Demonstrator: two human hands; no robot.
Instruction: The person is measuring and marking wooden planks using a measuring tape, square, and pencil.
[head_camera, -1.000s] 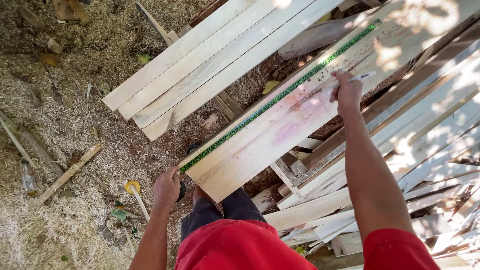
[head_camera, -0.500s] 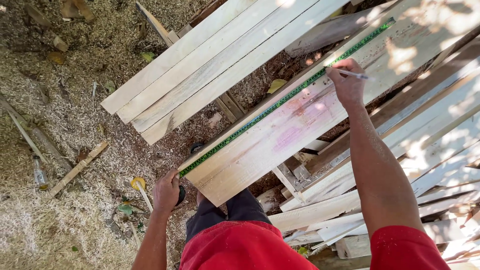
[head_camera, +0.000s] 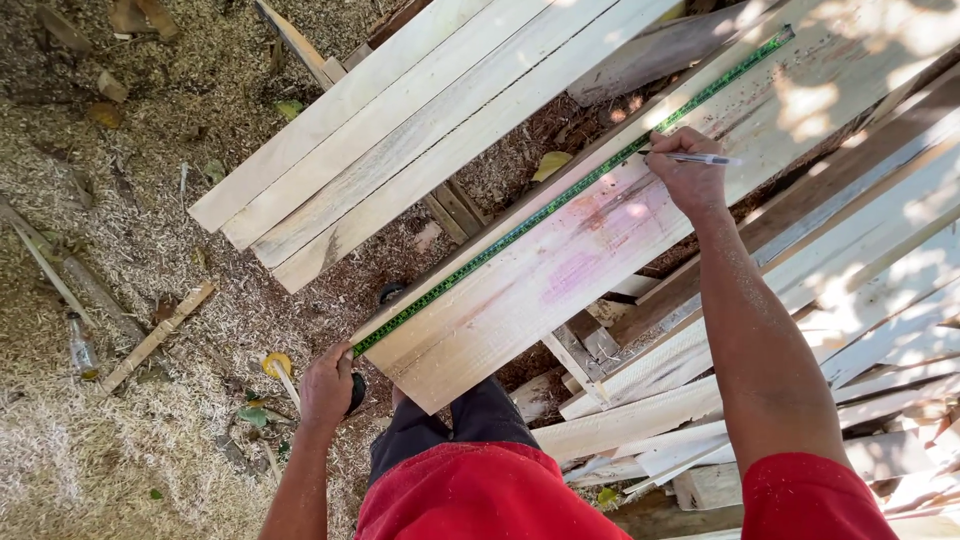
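A wide pale plank (head_camera: 560, 270) with pink stains lies slanted in front of me. A green measuring tape (head_camera: 560, 200) runs along its upper edge. My left hand (head_camera: 327, 386) grips the black tape case at the plank's near corner. My right hand (head_camera: 688, 172) rests on the plank farther up, holding a white pen (head_camera: 700, 158) with its tip at the tape's edge.
Three pale boards (head_camera: 400, 120) lie side by side beyond the plank. A heap of planks and offcuts (head_camera: 850, 320) fills the right side. Sawdust covers the ground at left, with a stick (head_camera: 155, 337), a plastic bottle (head_camera: 80, 346) and a yellow-headed tool (head_camera: 272, 364).
My right hand has slid up toward the tape's edge and turned the pen, its tip now touching the plank at the tape. The left hand has stayed put.
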